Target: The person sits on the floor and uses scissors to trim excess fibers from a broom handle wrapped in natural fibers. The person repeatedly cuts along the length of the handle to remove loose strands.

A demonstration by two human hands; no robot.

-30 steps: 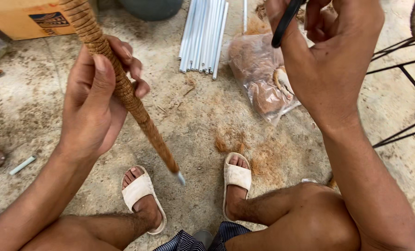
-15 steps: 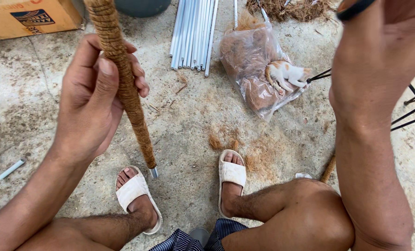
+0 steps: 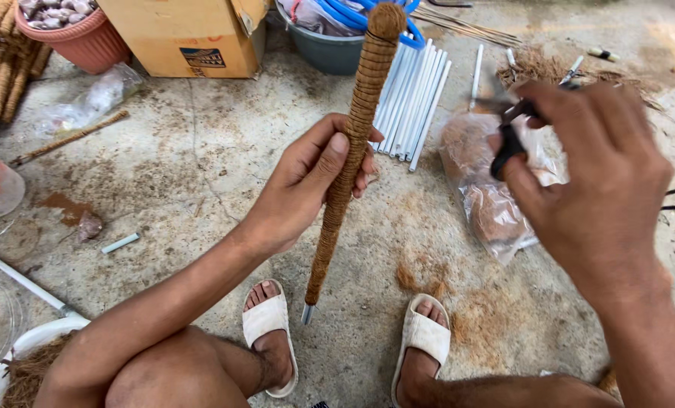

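We sit low over a concrete floor [image 3: 201, 174] dusted with brown fibre, our sandalled feet planted just below the work. A cardboard box [image 3: 190, 34] stands at the far edge, with a grey basin [image 3: 330, 49] of blue hose beside it and a terracotta pot [image 3: 80, 41] to the left. A bundle of white pipes [image 3: 417, 98] lies on the floor behind the stick, and a clear bag of coir [image 3: 489, 196] rests to its right. Our left hand [image 3: 307, 181] is closed around the coir-wrapped stick [image 3: 349, 151], which stands nearly upright, its bare white tip just above the floor between our feet. Our right hand [image 3: 587, 181] grips black-handled scissors [image 3: 511, 140], raised beside the stick and not touching it.
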